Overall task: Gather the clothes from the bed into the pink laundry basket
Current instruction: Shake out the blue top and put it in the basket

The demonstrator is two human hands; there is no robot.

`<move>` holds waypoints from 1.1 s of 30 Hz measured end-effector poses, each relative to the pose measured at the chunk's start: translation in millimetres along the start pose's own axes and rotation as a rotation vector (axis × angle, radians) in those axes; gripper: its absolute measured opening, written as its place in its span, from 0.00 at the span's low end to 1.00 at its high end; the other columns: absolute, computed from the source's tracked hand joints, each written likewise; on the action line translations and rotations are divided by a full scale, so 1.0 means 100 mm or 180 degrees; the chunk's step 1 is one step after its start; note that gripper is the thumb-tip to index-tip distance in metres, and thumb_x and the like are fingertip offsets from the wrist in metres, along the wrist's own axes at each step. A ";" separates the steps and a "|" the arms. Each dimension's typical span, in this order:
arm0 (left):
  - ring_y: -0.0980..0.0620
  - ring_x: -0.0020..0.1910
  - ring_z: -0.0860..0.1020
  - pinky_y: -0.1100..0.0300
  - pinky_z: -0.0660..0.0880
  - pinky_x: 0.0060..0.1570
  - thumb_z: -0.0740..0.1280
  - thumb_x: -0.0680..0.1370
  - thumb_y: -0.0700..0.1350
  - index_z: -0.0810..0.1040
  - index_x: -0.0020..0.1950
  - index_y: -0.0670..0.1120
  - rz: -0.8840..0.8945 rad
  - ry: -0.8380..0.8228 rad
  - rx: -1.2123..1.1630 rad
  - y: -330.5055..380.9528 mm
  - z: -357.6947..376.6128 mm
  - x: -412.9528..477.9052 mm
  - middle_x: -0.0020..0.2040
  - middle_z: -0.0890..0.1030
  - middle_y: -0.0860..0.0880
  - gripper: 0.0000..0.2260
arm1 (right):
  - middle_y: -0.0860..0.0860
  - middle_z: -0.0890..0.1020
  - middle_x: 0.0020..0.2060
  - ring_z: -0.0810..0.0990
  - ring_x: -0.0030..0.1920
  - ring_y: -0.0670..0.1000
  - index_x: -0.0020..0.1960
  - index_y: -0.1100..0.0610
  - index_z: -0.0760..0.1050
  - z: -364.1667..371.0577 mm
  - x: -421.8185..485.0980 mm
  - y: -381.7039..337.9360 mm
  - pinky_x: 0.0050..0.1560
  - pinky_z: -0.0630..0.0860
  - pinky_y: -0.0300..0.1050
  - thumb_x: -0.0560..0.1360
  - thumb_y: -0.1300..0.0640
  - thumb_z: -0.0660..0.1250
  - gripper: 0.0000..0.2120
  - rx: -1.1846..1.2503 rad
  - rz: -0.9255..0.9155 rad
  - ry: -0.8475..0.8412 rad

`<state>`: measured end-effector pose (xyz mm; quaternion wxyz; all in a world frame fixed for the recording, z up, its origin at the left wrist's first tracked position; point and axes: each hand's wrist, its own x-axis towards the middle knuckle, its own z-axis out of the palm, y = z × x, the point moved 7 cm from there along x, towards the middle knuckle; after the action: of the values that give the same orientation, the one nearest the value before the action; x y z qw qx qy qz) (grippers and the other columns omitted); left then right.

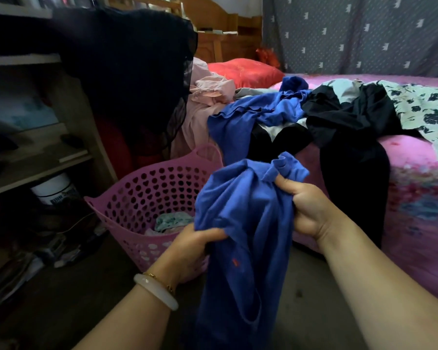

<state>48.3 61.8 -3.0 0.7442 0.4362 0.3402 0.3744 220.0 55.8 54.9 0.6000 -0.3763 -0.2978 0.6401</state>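
Both my hands hold a blue garment [245,223] bunched, its length hanging downward: left hand [195,245] gripping low-left, right hand [306,210] pinching the upper fold. The pink laundry basket [147,188] stands just left of the garment, nearer my left hand. The bed [420,173] lies right and far. No legible writing.

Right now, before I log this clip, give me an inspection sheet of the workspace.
Surface: pink bed cover, much of it under clothes.
Job's things: blue garment held in front of the bed; pink laundry basket on the floor, some clothes inside; second blue garment, black garment, floral garment, pale pink garment on the bed.
Clutter: red pillow; dark cloth hanging over the shelves.
Grip: left hand and right hand both grip the blue garment.
Cables: nothing seen.
Surroundings: patterned grey curtain.
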 end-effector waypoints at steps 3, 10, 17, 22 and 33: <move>0.43 0.41 0.84 0.58 0.80 0.34 0.65 0.75 0.32 0.81 0.48 0.38 0.0499 0.0647 0.0264 0.26 -0.18 0.01 0.41 0.84 0.39 0.07 | 0.53 0.84 0.33 0.82 0.33 0.47 0.40 0.58 0.78 -0.24 -0.01 -0.09 0.32 0.77 0.36 0.75 0.61 0.69 0.05 -0.1934 -0.0369 0.0580; 0.42 0.38 0.79 0.43 0.77 0.39 0.64 0.71 0.34 0.77 0.45 0.44 0.1453 0.0662 0.2756 0.59 -0.02 0.05 0.40 0.81 0.41 0.07 | 0.49 0.74 0.37 0.72 0.39 0.49 0.40 0.54 0.74 -0.28 -0.02 -0.08 0.38 0.72 0.41 0.62 0.44 0.77 0.18 -0.5117 0.0179 0.0716; 0.47 0.38 0.79 0.53 0.76 0.40 0.63 0.70 0.32 0.79 0.46 0.40 0.2201 -0.0070 0.2635 0.81 0.48 -0.07 0.40 0.82 0.42 0.09 | 0.43 0.78 0.63 0.76 0.63 0.41 0.70 0.47 0.70 0.31 0.06 0.16 0.62 0.73 0.36 0.63 0.63 0.78 0.38 -0.3928 -0.1170 -0.0997; 0.51 0.51 0.81 0.54 0.78 0.53 0.75 0.66 0.41 0.76 0.58 0.48 0.1468 -0.0055 0.2017 0.59 0.15 0.11 0.51 0.82 0.47 0.22 | 0.45 0.83 0.36 0.78 0.38 0.41 0.39 0.49 0.81 0.20 0.16 0.02 0.42 0.75 0.44 0.71 0.65 0.70 0.11 -0.3441 -0.1715 -0.0283; 0.49 0.42 0.80 0.52 0.77 0.42 0.65 0.74 0.41 0.78 0.43 0.49 0.0135 0.1031 0.3474 -0.06 -0.46 0.13 0.41 0.82 0.49 0.04 | 0.51 0.82 0.34 0.79 0.38 0.46 0.45 0.59 0.81 -0.02 0.07 -0.30 0.38 0.74 0.41 0.76 0.62 0.68 0.04 -0.3033 -0.1709 0.0412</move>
<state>18.2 89.2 -28.2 0.3417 0.7013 0.5852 0.2214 238.1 65.8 78.0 0.5225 -0.5558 -0.6027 0.2344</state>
